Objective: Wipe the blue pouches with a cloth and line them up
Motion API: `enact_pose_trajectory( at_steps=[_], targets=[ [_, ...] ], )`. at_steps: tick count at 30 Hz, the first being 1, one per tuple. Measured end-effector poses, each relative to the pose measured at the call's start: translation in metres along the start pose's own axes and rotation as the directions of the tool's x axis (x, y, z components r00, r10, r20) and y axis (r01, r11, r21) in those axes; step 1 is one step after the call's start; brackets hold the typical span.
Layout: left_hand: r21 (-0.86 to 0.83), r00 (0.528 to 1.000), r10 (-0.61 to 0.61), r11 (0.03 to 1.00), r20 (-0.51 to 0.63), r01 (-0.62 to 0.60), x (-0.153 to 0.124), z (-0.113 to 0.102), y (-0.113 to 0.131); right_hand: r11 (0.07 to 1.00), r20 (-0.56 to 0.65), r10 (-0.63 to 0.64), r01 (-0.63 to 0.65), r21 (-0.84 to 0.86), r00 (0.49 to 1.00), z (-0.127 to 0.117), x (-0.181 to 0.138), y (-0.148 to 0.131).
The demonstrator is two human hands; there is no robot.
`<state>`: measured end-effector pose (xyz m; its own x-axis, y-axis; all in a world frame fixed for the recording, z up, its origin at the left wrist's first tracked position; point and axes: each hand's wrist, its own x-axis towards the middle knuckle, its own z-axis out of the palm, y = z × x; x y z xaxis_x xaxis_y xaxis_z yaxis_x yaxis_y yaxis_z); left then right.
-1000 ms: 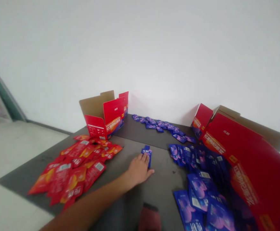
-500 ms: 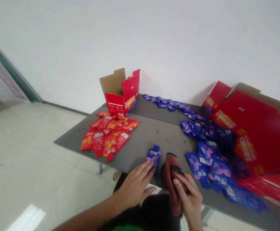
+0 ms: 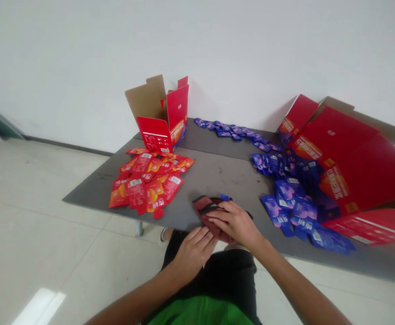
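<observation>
A dark red pouch (image 3: 207, 208) with a black strap lies at the near edge of the grey table (image 3: 214, 174). My right hand (image 3: 235, 221) rests on top of it with fingers closed over it. My left hand (image 3: 194, 251) is just below the table edge, its fingertips touching the pouch's near side. A blue sachet (image 3: 225, 197) shows only a corner from behind the pouch.
Red sachets (image 3: 148, 183) lie spread on the table's left, next to an open red carton (image 3: 163, 117). Blue sachets (image 3: 292, 198) lie heaped on the right, with more along the back (image 3: 233, 131). A large red carton (image 3: 350, 158) lies on its side at right.
My right hand has brought the dark red pouch over the blue sachet, covering most of it. My left hand has slid off the sachet back to the table edge. The view tilted further down.
</observation>
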<state>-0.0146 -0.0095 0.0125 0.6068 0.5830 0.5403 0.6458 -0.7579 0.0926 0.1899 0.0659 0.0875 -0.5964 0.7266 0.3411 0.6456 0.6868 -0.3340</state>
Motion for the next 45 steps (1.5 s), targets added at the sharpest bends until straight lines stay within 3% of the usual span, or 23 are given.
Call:
enact_pose_trajectory(
  at_steps=[5,9,12,15,18,20,23,27,30,33,36,40,42,45],
  targets=[
    [0.041,1.0,0.021,0.999,0.023,-0.022,0.001,-0.002,-0.002,0.977,-0.084,0.076,-0.091,-0.194,0.994,-0.015,0.027,0.046],
    [-0.013,0.999,-0.014,1.0,-0.035,0.014,0.0,0.002,-0.002,0.979,-0.165,0.094,-0.121,-0.162,0.982,-0.024,0.02,0.011],
    [-0.056,0.995,-0.015,0.998,-0.094,0.01,0.001,0.002,-0.002,0.999,-0.02,-0.001,0.001,-0.049,1.0,-0.01,0.004,-0.021],
    [-0.07,0.996,0.007,0.997,-0.086,-0.013,0.002,-0.002,-0.005,1.0,0.049,0.0,0.001,-0.029,0.999,0.002,0.005,-0.008],
    [-0.04,0.997,0.054,0.998,-0.062,-0.056,0.003,-0.008,-0.008,0.979,0.002,0.1,-0.098,-0.18,0.995,-0.005,0.024,0.03],
    [-0.04,0.996,0.063,0.997,-0.061,-0.066,0.003,-0.009,-0.01,0.95,-0.061,0.141,-0.152,-0.272,0.988,-0.016,0.034,0.038],
    [-0.071,0.996,0.045,0.996,-0.077,-0.05,0.002,-0.006,-0.009,0.96,-0.118,0.105,-0.132,-0.246,0.987,-0.022,0.027,0.013],
    [-0.154,0.997,-0.026,0.988,-0.079,0.013,0.003,-0.003,-0.008,0.995,0.034,-0.016,0.019,-0.093,0.999,-0.004,0.006,-0.011],
    [-0.135,0.998,-0.005,0.991,-0.065,-0.004,0.005,-0.005,-0.009,0.989,0.036,0.079,-0.074,-0.129,0.996,-0.001,0.014,0.017],
    [-0.126,0.998,0.011,0.992,-0.057,-0.018,0.007,-0.009,-0.01,0.948,-0.032,0.159,-0.161,-0.273,0.987,-0.016,0.03,0.042],
    [-0.14,0.998,-0.011,0.99,-0.065,0.001,0.01,-0.011,-0.008,0.959,-0.1,0.112,-0.134,-0.249,0.989,-0.022,0.027,0.022],
    [-0.199,0.996,-0.067,0.979,-0.066,0.052,0.011,-0.01,-0.006,0.994,0.022,-0.021,0.023,-0.102,1.0,-0.002,0.005,-0.009],
    [-0.202,0.997,-0.067,0.978,-0.043,0.057,0.01,-0.01,-0.007,0.996,0.044,0.011,-0.007,-0.084,0.999,0.006,0.007,0.003],
    [-0.191,0.999,-0.03,0.981,-0.029,0.024,0.01,-0.012,-0.01,0.965,-0.008,0.161,-0.159,-0.209,0.987,0.0,0.028,0.04]
  ],
)
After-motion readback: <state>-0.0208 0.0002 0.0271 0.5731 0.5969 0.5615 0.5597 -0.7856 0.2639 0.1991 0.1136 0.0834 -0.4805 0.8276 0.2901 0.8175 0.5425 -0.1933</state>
